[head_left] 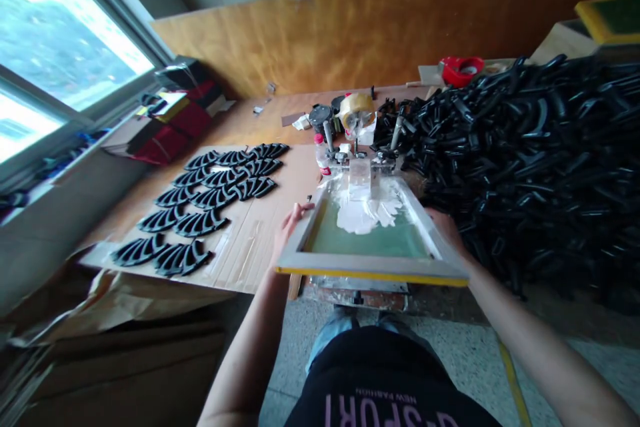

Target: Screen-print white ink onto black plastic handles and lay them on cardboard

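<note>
In front of me a screen printing frame (383,265) is raised at its near edge, with green mesh and a patch of white ink (367,215) toward the far end. My left hand (287,230) grips its left side, fingers partly hidden by the rail. On the right side my right hand (447,228) holds the frame, most of its fingers out of sight behind it. A clamp with metal posts (357,163) carries the frame's far end. Beneath the frame, part of a printing base (357,297) shows.
Black fan-shaped plastic parts (200,221) lie in rows on cardboard (245,247) at the left. A large heap of black parts (540,173) fills the right. Behind the clamp are a tape roll (356,110), a bottle (320,150), dark tubs (320,117) and a red tape dispenser (461,70).
</note>
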`<move>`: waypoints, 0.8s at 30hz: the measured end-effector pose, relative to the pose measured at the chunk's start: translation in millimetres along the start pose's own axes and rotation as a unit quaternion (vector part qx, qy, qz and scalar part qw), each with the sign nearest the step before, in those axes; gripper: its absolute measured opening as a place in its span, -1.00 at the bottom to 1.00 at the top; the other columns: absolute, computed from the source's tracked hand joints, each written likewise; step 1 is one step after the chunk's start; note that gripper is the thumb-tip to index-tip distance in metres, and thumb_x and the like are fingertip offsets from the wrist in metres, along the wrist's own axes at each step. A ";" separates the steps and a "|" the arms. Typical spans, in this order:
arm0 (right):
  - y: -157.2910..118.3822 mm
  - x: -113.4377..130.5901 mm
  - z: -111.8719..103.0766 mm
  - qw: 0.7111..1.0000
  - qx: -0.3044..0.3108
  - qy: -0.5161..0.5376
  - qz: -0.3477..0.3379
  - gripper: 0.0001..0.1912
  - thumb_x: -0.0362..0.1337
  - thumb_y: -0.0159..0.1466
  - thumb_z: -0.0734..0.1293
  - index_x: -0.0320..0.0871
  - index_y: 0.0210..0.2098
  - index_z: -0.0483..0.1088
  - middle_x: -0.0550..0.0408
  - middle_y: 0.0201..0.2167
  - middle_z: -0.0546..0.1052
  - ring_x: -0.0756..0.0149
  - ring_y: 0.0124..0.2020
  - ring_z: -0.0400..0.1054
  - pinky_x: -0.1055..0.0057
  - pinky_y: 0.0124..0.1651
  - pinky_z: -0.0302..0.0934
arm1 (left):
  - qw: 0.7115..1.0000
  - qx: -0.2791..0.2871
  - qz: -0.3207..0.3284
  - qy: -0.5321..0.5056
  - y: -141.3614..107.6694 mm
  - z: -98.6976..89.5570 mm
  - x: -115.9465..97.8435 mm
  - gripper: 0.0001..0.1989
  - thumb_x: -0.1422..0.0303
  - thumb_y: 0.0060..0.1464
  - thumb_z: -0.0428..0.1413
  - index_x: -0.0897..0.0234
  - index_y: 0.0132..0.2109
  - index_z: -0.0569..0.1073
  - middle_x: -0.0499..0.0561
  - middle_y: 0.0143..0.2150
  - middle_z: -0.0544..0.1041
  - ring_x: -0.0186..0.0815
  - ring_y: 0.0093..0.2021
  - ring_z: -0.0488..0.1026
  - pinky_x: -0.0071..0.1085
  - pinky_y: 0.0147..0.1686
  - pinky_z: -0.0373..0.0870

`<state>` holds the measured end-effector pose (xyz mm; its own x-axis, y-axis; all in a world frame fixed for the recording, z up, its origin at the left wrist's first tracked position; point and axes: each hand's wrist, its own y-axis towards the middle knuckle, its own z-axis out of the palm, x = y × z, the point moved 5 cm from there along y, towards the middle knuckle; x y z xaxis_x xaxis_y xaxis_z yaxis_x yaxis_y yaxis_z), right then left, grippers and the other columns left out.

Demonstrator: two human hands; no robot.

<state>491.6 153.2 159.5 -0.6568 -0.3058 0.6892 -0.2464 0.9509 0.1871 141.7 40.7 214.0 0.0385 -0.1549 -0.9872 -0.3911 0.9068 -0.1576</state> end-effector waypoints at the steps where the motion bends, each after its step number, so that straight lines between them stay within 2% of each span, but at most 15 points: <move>1: 8.9 2.0 -3.3 1.000 -0.014 0.003 0.003 -0.69 -0.24 0.33 0.20 -0.19 -0.06 0.50 -0.08 -0.18 0.60 0.14 -0.19 0.51 0.15 -0.08 0.40 | 0.999 0.019 -0.036 0.027 -6.2 -4.1 19.1 -0.39 -0.12 0.05 0.05 0.27 0.00 0.52 0.01 -0.31 0.55 -0.34 -0.42 0.46 -0.45 -0.47 0.39; 3: 25.7 24.6 -2.4 0.999 -0.040 -0.005 -0.030 -0.62 -0.24 0.29 0.26 -0.21 0.07 0.41 -0.15 0.04 0.50 0.11 -0.02 0.45 0.14 0.04 0.34 | 0.994 0.040 -0.075 0.065 -14.1 -8.7 55.0 -0.34 -0.05 0.00 0.14 0.23 0.17 0.44 -0.02 -0.32 0.56 -0.36 -0.44 0.46 -0.47 -0.48 0.37; 5: 41.3 63.7 10.0 0.993 -0.044 -0.045 -0.099 -0.44 -0.25 0.21 0.36 -0.21 0.19 0.29 -0.19 0.27 0.26 0.04 0.21 0.24 0.09 0.20 0.19 | 0.991 0.041 -0.088 0.087 -14.9 -8.1 85.1 -0.26 0.02 0.01 0.15 0.20 0.30 0.29 -0.05 -0.38 0.55 -0.37 -0.47 0.45 -0.47 -0.49 0.36; 6: 48.4 83.9 20.5 0.988 -0.029 -0.074 -0.131 -0.37 -0.27 0.17 0.40 -0.21 0.22 0.26 -0.19 0.32 0.17 0.01 0.27 0.15 0.08 0.25 0.12 | 0.990 0.038 -0.090 0.099 -13.1 -6.5 97.2 -0.24 0.04 0.02 0.15 0.19 0.32 0.25 -0.07 -0.42 0.54 -0.38 -0.50 0.44 -0.47 -0.50 0.36; 7: 54.8 101.2 32.8 0.983 -0.003 -0.106 -0.151 -0.34 -0.28 0.15 0.43 -0.22 0.21 0.26 -0.20 0.32 0.16 -0.01 0.29 0.10 0.07 0.27 0.08 | 0.990 0.033 -0.088 0.109 -10.5 -4.8 106.6 -0.25 0.07 0.03 0.15 0.20 0.33 0.23 -0.09 -0.45 0.52 -0.38 -0.52 0.43 -0.47 -0.51 0.35; 9: 62.9 123.0 58.9 0.972 0.072 -0.162 -0.153 -0.43 -0.31 0.13 0.45 -0.22 0.12 0.32 -0.19 0.19 0.32 -0.01 0.22 0.18 0.12 0.21 0.12 | 0.990 0.026 -0.078 0.119 -4.8 -2.1 118.9 -0.29 0.11 0.03 0.15 0.21 0.31 0.27 -0.11 -0.49 0.50 -0.38 -0.55 0.42 -0.47 -0.53 0.35; 11: 60.2 128.8 79.2 0.961 0.143 -0.195 -0.134 -0.60 -0.30 0.16 0.43 -0.18 0.00 0.39 -0.10 -0.04 0.49 0.05 0.05 0.32 0.23 0.08 0.20 | 0.990 0.030 -0.078 0.118 -0.6 -1.5 125.9 -0.32 0.13 0.04 0.15 0.23 0.29 0.30 -0.10 -0.49 0.51 -0.38 -0.55 0.42 -0.47 -0.53 0.35; 13: 44.4 125.9 89.7 0.950 0.187 -0.212 -0.135 -0.75 -0.28 0.22 0.38 -0.15 -0.10 0.42 -0.02 -0.19 0.54 0.14 -0.08 0.38 0.31 -0.01 0.21 | 0.989 0.040 -0.085 0.114 1.0 -2.9 130.4 -0.34 0.13 0.05 0.15 0.22 0.27 0.32 -0.09 -0.46 0.53 -0.37 -0.53 0.43 -0.46 -0.52 0.36; 15: 18.2 122.0 91.3 0.934 0.214 -0.221 -0.184 -0.87 -0.34 0.29 0.29 -0.15 -0.18 0.44 -0.01 -0.23 0.54 0.20 -0.13 0.38 0.37 -0.06 0.19 | 0.989 0.046 -0.090 0.107 0.9 -4.9 134.0 -0.35 0.12 0.05 0.15 0.21 0.27 0.32 -0.07 -0.42 0.55 -0.35 -0.49 0.45 -0.45 -0.49 0.38; 17: -10.6 119.5 86.8 0.907 0.242 -0.225 -0.262 -0.81 -0.44 0.30 0.20 -0.17 -0.23 0.44 -0.02 -0.24 0.53 0.23 -0.15 0.36 0.40 -0.13 0.17 | 0.991 0.047 -0.090 0.091 0.1 -6.0 136.9 -0.34 0.10 0.04 0.16 0.22 0.27 0.33 -0.05 -0.39 0.57 -0.33 -0.45 0.47 -0.44 -0.46 0.38; 19: -31.3 118.8 79.4 0.878 0.268 -0.217 -0.330 -0.79 -0.50 0.27 0.19 -0.17 -0.28 0.44 0.00 -0.28 0.52 0.25 -0.21 0.35 0.41 -0.21 0.16 | 0.992 0.050 -0.090 0.068 -0.6 -5.3 139.4 -0.31 0.08 0.03 0.17 0.26 0.27 0.32 -0.03 -0.36 0.58 -0.33 -0.43 0.47 -0.45 -0.45 0.37; 21: -37.4 119.4 73.6 0.865 0.279 -0.207 -0.361 -0.87 -0.46 0.25 0.25 -0.16 -0.32 0.42 0.05 -0.34 0.50 0.27 -0.26 0.35 0.42 -0.27 0.14 | 0.993 0.054 -0.094 0.045 -1.1 -3.9 140.7 -0.27 0.07 0.02 0.18 0.32 0.27 0.31 0.00 -0.34 0.58 -0.34 -0.42 0.46 -0.47 -0.45 0.35; 24: -29.7 120.4 72.5 0.889 0.223 -0.215 -0.337 -0.93 -0.42 0.25 0.29 -0.17 -0.33 0.41 0.05 -0.34 0.49 0.27 -0.25 0.34 0.41 -0.27 0.14 | 0.993 0.055 -0.099 0.027 -2.1 -2.7 138.5 -0.23 0.05 -0.01 0.20 0.34 0.28 0.29 0.00 -0.35 0.57 -0.36 -0.43 0.45 -0.49 -0.45 0.33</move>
<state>368.1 84.7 186.2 -0.4415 -0.8800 0.1754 -0.8822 0.4614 0.0941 145.4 16.2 77.7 0.0547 -0.3534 -0.9339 -0.2782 0.8928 -0.3541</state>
